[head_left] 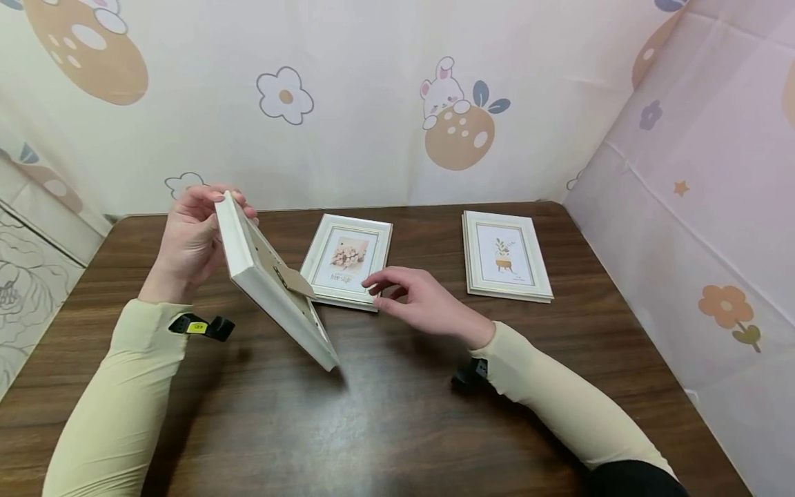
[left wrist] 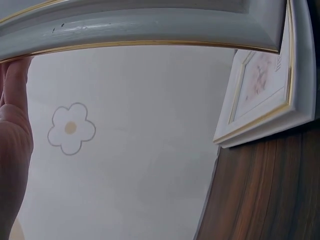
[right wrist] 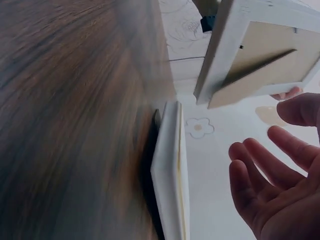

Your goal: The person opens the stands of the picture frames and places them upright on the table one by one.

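Note:
My left hand [head_left: 192, 238] grips a white picture frame [head_left: 286, 310] by its upper edge and holds it tilted above the table's left side. The frame's back faces right, with a beige stand leg [head_left: 295, 281] angled out from it. In the left wrist view its pale moulding [left wrist: 145, 27] with a gold line crosses the top. My right hand [head_left: 428, 300] has loosely bent fingers with nothing in them, its fingertips overlapping the lower right corner of a second white frame [head_left: 348, 259]. The right wrist view shows that hand's fingers [right wrist: 280, 160] apart from the held frame.
A third white frame [head_left: 506, 255], with a potted-plant print, lies face up at the right back of the dark wooden table [head_left: 385, 421]. Behind the table hangs a pale curtain [head_left: 360, 152] with flower and rabbit prints, which continues along the right side.

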Available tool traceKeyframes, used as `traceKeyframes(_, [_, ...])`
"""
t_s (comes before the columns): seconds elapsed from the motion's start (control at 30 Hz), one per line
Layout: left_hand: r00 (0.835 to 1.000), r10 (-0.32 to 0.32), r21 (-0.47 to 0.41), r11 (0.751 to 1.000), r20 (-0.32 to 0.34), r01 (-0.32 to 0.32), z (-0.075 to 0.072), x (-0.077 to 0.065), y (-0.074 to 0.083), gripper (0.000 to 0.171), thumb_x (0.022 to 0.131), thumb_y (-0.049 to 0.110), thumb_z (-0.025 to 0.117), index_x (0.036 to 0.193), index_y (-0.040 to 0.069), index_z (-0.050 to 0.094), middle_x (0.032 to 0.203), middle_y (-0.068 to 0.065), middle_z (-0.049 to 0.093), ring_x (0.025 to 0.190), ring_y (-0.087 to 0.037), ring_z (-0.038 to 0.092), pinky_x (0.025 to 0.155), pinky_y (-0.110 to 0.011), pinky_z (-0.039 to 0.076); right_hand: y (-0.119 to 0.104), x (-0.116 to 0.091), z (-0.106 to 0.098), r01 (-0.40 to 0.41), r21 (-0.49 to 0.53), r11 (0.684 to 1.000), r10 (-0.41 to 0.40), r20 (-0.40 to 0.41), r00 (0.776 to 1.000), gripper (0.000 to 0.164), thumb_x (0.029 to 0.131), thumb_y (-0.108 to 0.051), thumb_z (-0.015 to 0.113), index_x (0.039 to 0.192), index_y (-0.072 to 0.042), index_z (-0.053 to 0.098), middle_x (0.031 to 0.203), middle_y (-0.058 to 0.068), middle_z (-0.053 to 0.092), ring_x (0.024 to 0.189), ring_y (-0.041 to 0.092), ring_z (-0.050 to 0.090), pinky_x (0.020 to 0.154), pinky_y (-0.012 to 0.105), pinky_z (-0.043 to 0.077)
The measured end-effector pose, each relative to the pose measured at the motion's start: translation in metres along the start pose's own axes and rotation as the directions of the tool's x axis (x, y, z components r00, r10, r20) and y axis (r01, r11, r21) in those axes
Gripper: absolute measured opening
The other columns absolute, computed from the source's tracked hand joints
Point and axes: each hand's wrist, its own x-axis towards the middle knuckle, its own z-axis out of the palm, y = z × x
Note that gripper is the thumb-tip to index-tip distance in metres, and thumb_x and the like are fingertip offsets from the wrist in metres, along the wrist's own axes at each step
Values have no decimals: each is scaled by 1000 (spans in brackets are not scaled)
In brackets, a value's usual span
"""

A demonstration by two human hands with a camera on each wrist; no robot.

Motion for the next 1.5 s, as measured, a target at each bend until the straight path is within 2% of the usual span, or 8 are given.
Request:
traceKeyframes(0.27, [1000, -5, 38, 999, 1, 5, 6, 3, -6, 12, 91, -8, 61, 102, -11, 60, 107, -23, 64, 94, -37, 69, 80, -39, 59, 0, 26, 23, 83, 89, 993, -81, -24, 996, 35, 93, -7, 69, 127, -6, 62, 121, 4, 66, 108, 18, 65, 86, 33, 55])
traceKeyframes(0.53, [1000, 0, 49, 999, 3, 0, 7, 4, -10, 12, 91, -7, 61, 103, -11, 59, 107, -23, 64, 94, -38, 68, 84, -42, 57, -2, 46, 40, 93, 184, 979, -92, -14, 996, 50, 89, -11, 76, 135, -7, 58, 132, 8, 60, 116, 23, 62, 94, 33, 52])
traceKeyframes(0.73, [1000, 12, 34, 999, 0, -12, 6, 3, -12, 12, 91, -9, 60, 103, -11, 58, 107, -24, 64, 93, -39, 68, 83, -43, 58, -3, 56, 51, 78, 245, 966, -83, 9, 997, 59, 85, -10, 80, 139, -5, 56, 134, 13, 58, 121, 28, 58, 100, 44, 49])
traceKeyframes(0.83, [1000, 13, 28, 1000, 0, -13, 6, 3, -13, 13, 91, -8, 61, 102, -12, 58, 107, -24, 63, 93, -39, 68, 83, -43, 58, -3, 58, 54, 86, 279, 956, -92, 9, 996, 60, 84, -8, 81, 138, -3, 56, 132, 11, 58, 122, 26, 58, 101, 47, 48])
traceKeyframes(1.07, [1000, 3, 25, 1000, -11, -3, 10, 2, -15, 12, 90, -7, 62, 101, -11, 60, 105, -23, 64, 91, -37, 69, 83, -42, 58, -2, 58, 58, 84, 339, 937, -92, 8, 996, 53, 86, -5, 79, 135, -5, 60, 131, 6, 62, 118, 13, 60, 101, 37, 49])
traceKeyframes(1.3, [1000, -12, 38, 999, -16, 12, 11, 2, -14, 10, 92, -7, 60, 101, -11, 61, 105, -22, 64, 91, -36, 69, 84, -41, 58, -1, 59, 59, 76, 343, 936, -83, 5, 997, 51, 86, -4, 78, 134, -4, 61, 131, 8, 63, 115, 13, 62, 99, 34, 50])
traceKeyframes(1.5, [1000, -22, 40, 999, -3, 22, 10, 0, -12, 10, 92, -7, 59, 101, -10, 61, 105, -21, 64, 92, -35, 68, 83, -42, 58, -2, 60, 61, 65, 316, 947, -68, -3, 998, 49, 85, 0, 77, 132, 1, 62, 130, 12, 64, 114, 20, 62, 94, 42, 53])
